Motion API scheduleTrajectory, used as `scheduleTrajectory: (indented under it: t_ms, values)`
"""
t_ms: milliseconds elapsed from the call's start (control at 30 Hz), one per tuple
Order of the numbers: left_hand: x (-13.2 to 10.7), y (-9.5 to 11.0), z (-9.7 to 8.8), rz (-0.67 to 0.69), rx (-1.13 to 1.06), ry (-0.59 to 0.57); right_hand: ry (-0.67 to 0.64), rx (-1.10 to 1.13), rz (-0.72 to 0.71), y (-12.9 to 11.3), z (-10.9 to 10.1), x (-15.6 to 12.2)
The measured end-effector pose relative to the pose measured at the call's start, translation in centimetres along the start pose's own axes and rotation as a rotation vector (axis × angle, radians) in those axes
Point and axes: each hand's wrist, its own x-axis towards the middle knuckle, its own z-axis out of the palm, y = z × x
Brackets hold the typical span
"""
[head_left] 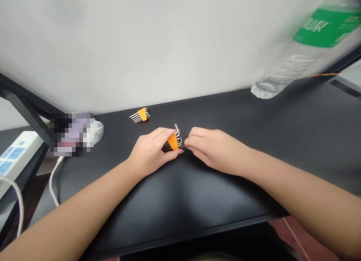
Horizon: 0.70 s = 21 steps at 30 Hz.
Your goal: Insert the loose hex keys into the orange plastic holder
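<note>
My left hand (pixel 152 148) is closed around a hex key set (pixel 173 141), whose keys sit in an orange plastic holder. The bent ends of several silver keys point toward the right; their long ends are partly hidden under my left fingers. Close by on the right, my right hand (pixel 208 146) is closed in a pinch. A thin hex key (pixel 182 146) runs from the holder's lower edge to the right fingertips, which cover most of it. Farther back lies a second hex key set (pixel 143 114) in an orange holder, touched by neither hand.
A large plastic water bottle (pixel 293 61) with a green label stands at the back right. On the left are a pixelated object (pixel 75 135), a white cable (pixel 53 178) and a power strip (pixel 17 155). A white wall (pixel 169 46) backs the black tabletop (pixel 225 106).
</note>
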Motion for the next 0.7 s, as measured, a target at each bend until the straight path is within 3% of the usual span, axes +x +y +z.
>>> scheduleTrajectory:
  t_ms: [700]
  values:
    - [-0.01, 0.12, -0.15, 0.014, -0.007, 0.006, 0.007, -0.038, -0.023, -0.13, -0.39, -0.14]
